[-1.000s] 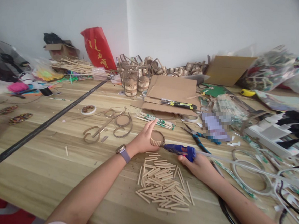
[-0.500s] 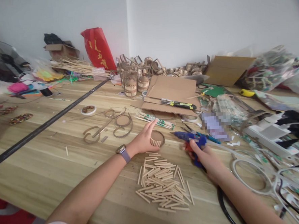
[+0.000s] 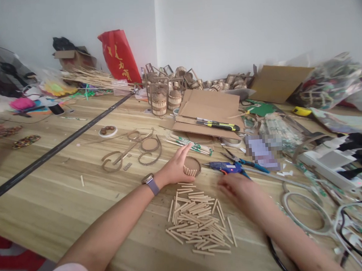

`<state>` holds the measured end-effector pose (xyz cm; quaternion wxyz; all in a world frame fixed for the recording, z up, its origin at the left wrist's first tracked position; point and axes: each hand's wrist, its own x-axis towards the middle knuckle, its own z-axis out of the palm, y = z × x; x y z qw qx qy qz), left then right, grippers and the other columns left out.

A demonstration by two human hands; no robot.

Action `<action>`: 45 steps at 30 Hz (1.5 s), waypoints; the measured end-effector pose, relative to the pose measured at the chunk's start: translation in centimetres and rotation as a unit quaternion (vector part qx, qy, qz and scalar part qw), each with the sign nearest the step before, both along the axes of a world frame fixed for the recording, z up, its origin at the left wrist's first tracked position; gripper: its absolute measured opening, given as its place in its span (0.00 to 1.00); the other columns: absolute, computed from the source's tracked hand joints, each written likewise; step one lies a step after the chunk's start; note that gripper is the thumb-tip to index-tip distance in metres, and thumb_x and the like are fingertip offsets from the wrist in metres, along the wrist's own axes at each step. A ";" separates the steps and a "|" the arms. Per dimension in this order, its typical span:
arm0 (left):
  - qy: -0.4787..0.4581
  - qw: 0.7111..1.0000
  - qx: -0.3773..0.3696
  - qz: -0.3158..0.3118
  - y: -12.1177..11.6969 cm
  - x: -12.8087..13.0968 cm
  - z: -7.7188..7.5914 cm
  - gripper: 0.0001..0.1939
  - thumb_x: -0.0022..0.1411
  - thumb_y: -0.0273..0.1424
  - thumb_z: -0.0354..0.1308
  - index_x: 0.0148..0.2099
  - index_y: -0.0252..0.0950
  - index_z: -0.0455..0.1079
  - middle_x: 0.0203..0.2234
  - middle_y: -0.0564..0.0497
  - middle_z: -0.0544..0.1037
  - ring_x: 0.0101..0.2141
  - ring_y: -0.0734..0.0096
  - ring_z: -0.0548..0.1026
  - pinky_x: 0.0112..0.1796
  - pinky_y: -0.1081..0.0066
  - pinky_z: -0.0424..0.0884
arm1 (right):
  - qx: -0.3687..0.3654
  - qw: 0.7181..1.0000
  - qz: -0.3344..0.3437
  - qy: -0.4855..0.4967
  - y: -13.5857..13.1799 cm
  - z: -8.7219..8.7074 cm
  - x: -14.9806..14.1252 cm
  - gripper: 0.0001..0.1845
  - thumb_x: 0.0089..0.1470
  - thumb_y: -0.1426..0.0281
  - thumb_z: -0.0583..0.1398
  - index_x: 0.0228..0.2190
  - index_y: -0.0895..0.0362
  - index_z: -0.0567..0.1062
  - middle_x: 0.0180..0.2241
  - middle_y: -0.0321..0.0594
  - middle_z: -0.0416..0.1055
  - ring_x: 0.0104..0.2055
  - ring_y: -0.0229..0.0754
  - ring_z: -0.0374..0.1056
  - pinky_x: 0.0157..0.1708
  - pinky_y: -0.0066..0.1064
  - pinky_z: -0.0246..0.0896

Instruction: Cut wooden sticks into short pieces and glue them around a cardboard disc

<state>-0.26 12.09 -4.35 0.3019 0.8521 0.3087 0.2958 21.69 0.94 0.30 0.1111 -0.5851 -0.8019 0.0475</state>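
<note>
My left hand is cupped round a small round cardboard ring with short sticks glued along its near edge, fingers curved against its side. My right hand is blurred by motion over the table, between the blue glue gun lying beyond it and the pile of short wooden sticks in front of me. I cannot make out its fingers. The glue gun rests on the table just right of the ring.
Flat cardboard with yellow-black utility knives lies behind. Blue-handled pliers, small stick baskets, cardboard loops, a long black bar, a white power strip and cables crowd the wooden table.
My right hand set the glue gun down on the table to the right of the ring and let go, then drew back toward the stick pile. My left hand stayed on the ring.
</note>
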 end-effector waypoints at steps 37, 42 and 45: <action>-0.015 1.000 0.021 -0.013 0.4 0.1 -0.6 0.62 0.42 0.36 0.72 0.69 0.35 0.35 0.66 0.37 0.46 0.65 0.49 0.48 0.61 0.55 0.55 | -0.022 0.973 -0.024 0.229 3.6 -1.4 -4.1 0.05 0.50 0.73 0.56 0.26 0.56 0.72 0.27 0.38 0.72 0.31 0.41 0.66 0.32 0.29 0.59; -0.016 1.000 0.007 -0.010 0.3 0.1 -0.5 0.61 0.42 0.34 0.71 0.69 0.38 0.34 0.66 0.38 0.45 0.63 0.48 0.52 0.60 0.55 0.57 | -0.027 0.973 -0.030 0.226 3.7 -1.7 -4.2 0.07 0.52 0.71 0.55 0.28 0.56 0.73 0.25 0.37 0.73 0.27 0.40 0.67 0.28 0.28 0.59; -0.013 1.000 0.016 -0.009 0.3 0.1 -0.4 0.60 0.44 0.36 0.70 0.69 0.37 0.35 0.66 0.37 0.46 0.64 0.48 0.50 0.61 0.54 0.55 | -0.028 0.974 -0.035 0.222 3.7 -1.9 -4.3 0.08 0.53 0.71 0.54 0.29 0.56 0.74 0.25 0.37 0.75 0.26 0.40 0.67 0.27 0.27 0.58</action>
